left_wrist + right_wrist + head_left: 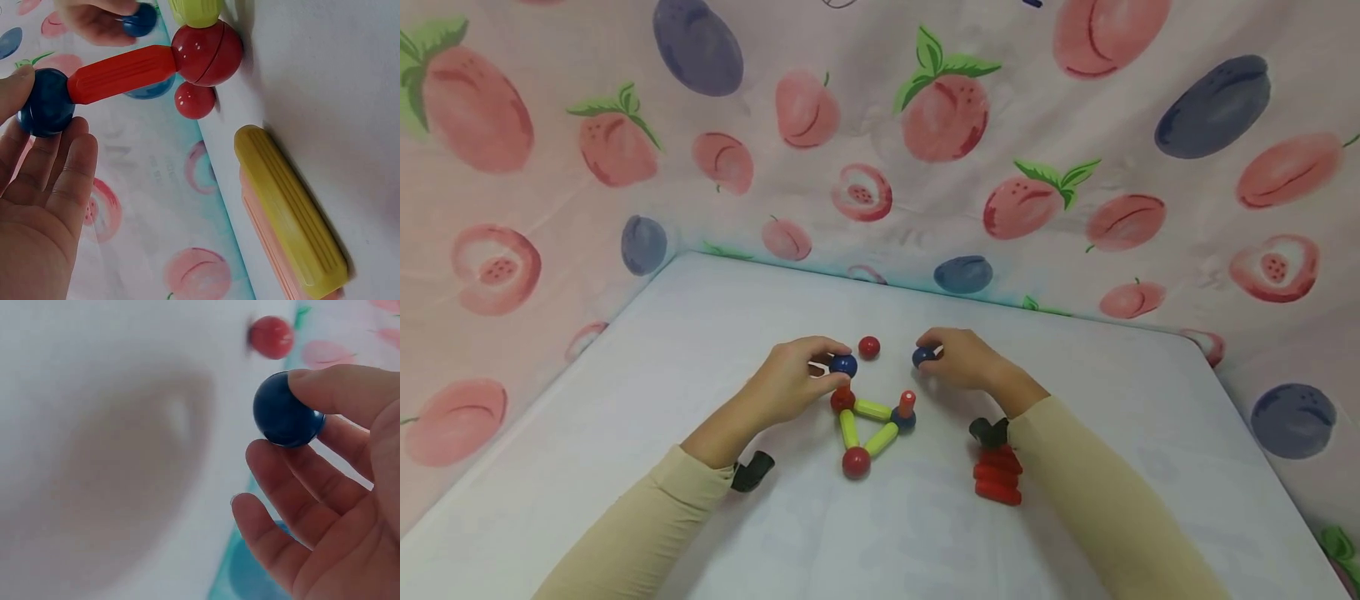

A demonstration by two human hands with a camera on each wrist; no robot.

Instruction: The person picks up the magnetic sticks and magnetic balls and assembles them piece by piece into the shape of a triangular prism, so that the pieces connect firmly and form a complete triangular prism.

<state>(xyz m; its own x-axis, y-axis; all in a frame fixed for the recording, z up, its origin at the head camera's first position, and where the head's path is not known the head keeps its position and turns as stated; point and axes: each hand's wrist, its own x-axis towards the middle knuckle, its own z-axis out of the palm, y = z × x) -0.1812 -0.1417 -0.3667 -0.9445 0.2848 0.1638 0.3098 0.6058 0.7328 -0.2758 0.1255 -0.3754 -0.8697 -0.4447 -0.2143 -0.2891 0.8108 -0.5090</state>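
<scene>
It's a tabletop play spot here, home or playrm, can't tell wh.! Wht table (925, 533) runs flat below the L fingers (829, 343) & the R fingers (931, 336), & past 'em up goes pale pink cloth (880, 100) w/ peaches & plums printed on it, closing in the far side, L & R too. Toys say play: blue ball (843, 366) in the L fingers, ball-&-rod triangle (882, 439) just below 'em, loose red rods (997, 487) nearer the R wrist (1018, 390) than the R fingers.

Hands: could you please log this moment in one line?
left hand: pinches blue ball on red rod; right hand: holds another blue ball; triangle: on table
</scene>
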